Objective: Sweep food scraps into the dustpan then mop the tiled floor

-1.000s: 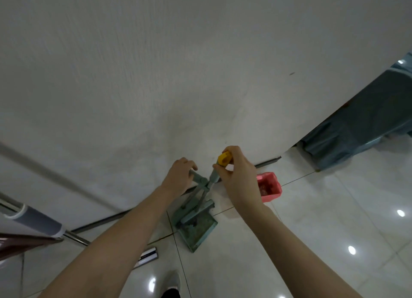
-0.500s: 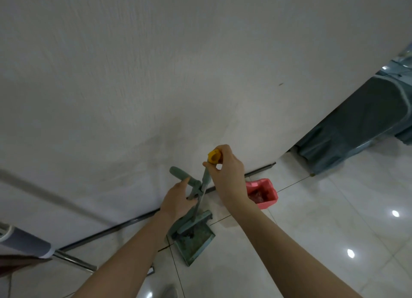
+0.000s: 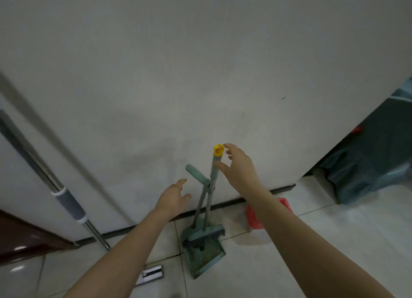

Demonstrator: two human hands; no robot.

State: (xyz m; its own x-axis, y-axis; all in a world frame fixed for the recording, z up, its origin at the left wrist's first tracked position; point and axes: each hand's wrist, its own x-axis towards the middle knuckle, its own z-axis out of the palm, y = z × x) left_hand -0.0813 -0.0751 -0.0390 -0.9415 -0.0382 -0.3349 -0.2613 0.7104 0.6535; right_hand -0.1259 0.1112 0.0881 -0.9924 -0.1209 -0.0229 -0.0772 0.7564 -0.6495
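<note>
A teal dustpan (image 3: 206,261) stands on the tiled floor against the white wall, its teal handle (image 3: 197,174) sticking up to the left. A broom with a yellow-capped handle (image 3: 217,151) is clipped upright to it, and the broom head (image 3: 204,235) rests at the pan's back. My right hand (image 3: 239,169) hovers beside the top of the broom handle with fingers spread, thumb just at the shaft. My left hand (image 3: 175,199) is open, left of and below the dustpan handle, not touching it. No scraps are discernible on the floor.
A mop with a grey grip (image 3: 70,203) leans on the wall at left, its flat head (image 3: 151,274) on the tiles. A red container (image 3: 254,218) sits behind my right forearm. A dark plastic-covered object (image 3: 367,164) fills the right side. A brown panel (image 3: 22,237) is at far left.
Both hands held the broom and dustpan handles a second ago. The left hand has let go and pulled back, the right hand has opened at the broom's top, and the view has drawn back.
</note>
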